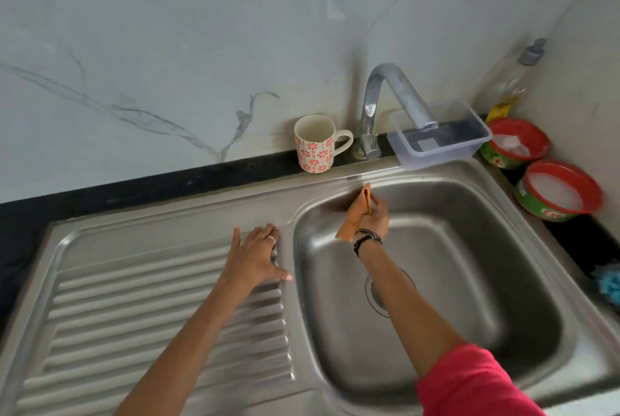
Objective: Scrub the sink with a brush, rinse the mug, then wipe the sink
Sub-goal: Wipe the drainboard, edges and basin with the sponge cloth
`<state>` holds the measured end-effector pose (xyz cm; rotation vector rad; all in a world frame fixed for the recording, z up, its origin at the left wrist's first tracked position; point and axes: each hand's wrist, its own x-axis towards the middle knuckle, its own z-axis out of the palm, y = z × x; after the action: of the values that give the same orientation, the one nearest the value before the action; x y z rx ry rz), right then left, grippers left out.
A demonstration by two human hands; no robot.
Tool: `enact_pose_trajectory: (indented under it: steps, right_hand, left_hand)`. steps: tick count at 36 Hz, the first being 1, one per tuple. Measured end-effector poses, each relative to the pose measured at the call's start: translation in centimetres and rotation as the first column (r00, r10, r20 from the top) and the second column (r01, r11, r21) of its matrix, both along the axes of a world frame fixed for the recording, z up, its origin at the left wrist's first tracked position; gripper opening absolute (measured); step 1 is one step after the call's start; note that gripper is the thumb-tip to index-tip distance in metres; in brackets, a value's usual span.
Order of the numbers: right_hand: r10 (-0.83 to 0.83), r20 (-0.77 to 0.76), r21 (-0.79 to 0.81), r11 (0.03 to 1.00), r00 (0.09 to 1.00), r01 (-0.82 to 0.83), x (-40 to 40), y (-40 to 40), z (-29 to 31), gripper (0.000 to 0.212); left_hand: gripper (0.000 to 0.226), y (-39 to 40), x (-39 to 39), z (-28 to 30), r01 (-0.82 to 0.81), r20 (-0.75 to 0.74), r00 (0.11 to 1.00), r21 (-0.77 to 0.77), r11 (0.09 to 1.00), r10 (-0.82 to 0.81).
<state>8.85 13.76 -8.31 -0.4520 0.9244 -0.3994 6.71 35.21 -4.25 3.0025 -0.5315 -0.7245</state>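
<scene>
A steel sink (469, 268) fills the lower right, with a ribbed drainboard (134, 298) on its left. My right hand (374, 219) grips a folded orange cloth (355, 214) against the basin's far left inner wall. My left hand (256, 254) rests flat, fingers spread, on the drainboard beside the basin's rim. A white mug (315, 143) with red flower print stands upright on the black counter ledge behind the sink, left of the tap (389, 103). No brush is plainly in view.
A clear plastic tub (439, 143) sits under the tap's spout at the back rim. Two red-rimmed green soap tubs (516, 143) (560, 192) and a dispenser bottle (513, 83) stand at the right corner. A blue scrubber (609, 279) lies at the right edge.
</scene>
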Motion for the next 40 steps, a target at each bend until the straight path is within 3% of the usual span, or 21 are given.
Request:
enact_pose_trajectory:
  steps: [6,9,11,13,15,17,19,21,26,31,37,40]
  right_hand:
    - [-0.011,0.072,-0.033,0.999,0.997,0.013,1.2,2.5,-0.3,0.028]
    - [0.113,0.0,-0.214,0.971,0.994,-0.111,1.2,3.6,-0.9,0.027]
    - [0.264,-0.12,-0.456,0.841,0.957,-0.29,0.7,4.3,-2.1,0.019]
    - [0.363,-0.215,-0.61,0.676,0.907,-0.415,0.1,5.1,-3.6,0.037]
    - [0.404,-0.221,-0.689,0.58,0.888,-0.435,-0.6,5.9,-5.8,0.058]
    - [0.496,-0.216,-0.685,0.537,0.841,-0.493,-1.4,7.2,-5.9,0.056]
    - [0.553,-0.187,-0.638,0.56,0.812,-0.528,-2.4,8.2,-4.8,0.042]
    - [0.608,-0.172,-0.62,0.545,0.775,-0.565,-3.4,8.5,-4.7,0.042]
    - [0.764,-0.285,-0.581,0.343,0.579,-0.738,-5.8,7.0,-6.3,0.068]
    - [0.878,-0.29,-0.462,0.22,0.381,-0.859,-8.7,5.7,-5.6,0.061]
    - [0.93,-0.36,-0.344,-0.062,0.071,-0.937,-11.2,2.9,-6.2,0.05]
    - [0.913,-0.393,-0.321,-0.02,0.113,-0.947,-10.6,1.4,-6.5,0.05]
  left_hand:
    - [0.101,0.3,0.2,-0.1,-0.004,0.008,1.0,0.031,1.0,0.004]
    - [0.1,0.3,0.3,-0.2,-0.01,0.017,1.0,0.031,0.999,0.009]
    - [0.1,0.3,0.2,-0.3,-0.01,0.018,1.0,0.031,0.999,0.01]
    - [0.1,0.3,0.2,-0.4,-0.009,0.019,1.0,0.032,0.999,0.008]
    - [0.1,0.4,0.1,-0.4,-0.008,0.016,1.0,0.026,1.0,0.007]
    - [0.1,0.4,0.0,-0.5,-0.009,0.017,1.0,0.018,1.0,0.009]
    - [0.099,0.3,0.0,-0.5,-0.009,0.02,1.0,0.016,1.0,0.008]
    - [0.099,0.3,0.0,-0.5,-0.004,0.021,1.0,0.025,1.0,0.004]
    - [0.099,0.1,0.2,-0.2,0.016,0.024,1.0,0.062,0.998,-0.017]
    - [0.099,0.0,0.2,0.1,0.046,0.024,0.999,0.104,0.993,-0.048]
    - [0.098,-0.5,-0.1,0.3,0.037,0.025,0.999,0.129,0.991,-0.041]
    - [0.098,-0.5,-0.1,0.3,0.037,0.025,0.999,0.136,0.99,-0.04]
